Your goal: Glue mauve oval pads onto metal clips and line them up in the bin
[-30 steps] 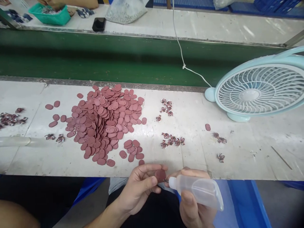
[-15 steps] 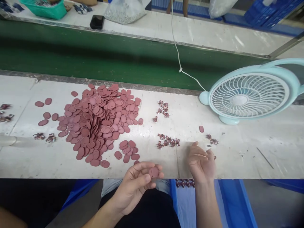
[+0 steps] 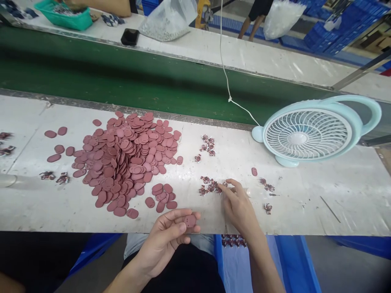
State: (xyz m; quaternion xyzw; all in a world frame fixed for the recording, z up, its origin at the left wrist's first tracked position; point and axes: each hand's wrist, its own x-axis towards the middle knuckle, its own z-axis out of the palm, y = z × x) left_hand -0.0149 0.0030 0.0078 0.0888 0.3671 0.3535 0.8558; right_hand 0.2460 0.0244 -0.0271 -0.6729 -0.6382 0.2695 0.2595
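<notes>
Between the thumb and fingers of my left hand (image 3: 169, 232) is a flat, reddish-brown oval disc (image 3: 190, 221) with small holes, held just over the table's front edge. My right hand (image 3: 240, 203) reaches over a cluster of small brown-and-white figure-like pieces (image 3: 210, 186). Its fingers are apart, with the index fingertip at the cluster's right end; the thumb is mostly hidden. A large heap of the same oval discs (image 3: 122, 154) lies to the left. A smaller group of discs (image 3: 163, 197) is near my left hand.
A light-blue fan (image 3: 305, 132) stands at the right, its white cord (image 3: 226, 81) crossing the green channel (image 3: 183, 89). More small pieces (image 3: 267, 208) lie right of my hand. Below the table edge, a blue tray (image 3: 297, 260) holds rows of such pieces. A thin rod (image 3: 330, 209) lies at right.
My right hand has moved left, from near the loose pieces to the cluster, and turned palm down. My left hand still holds the disc. The camera view has shifted slightly.
</notes>
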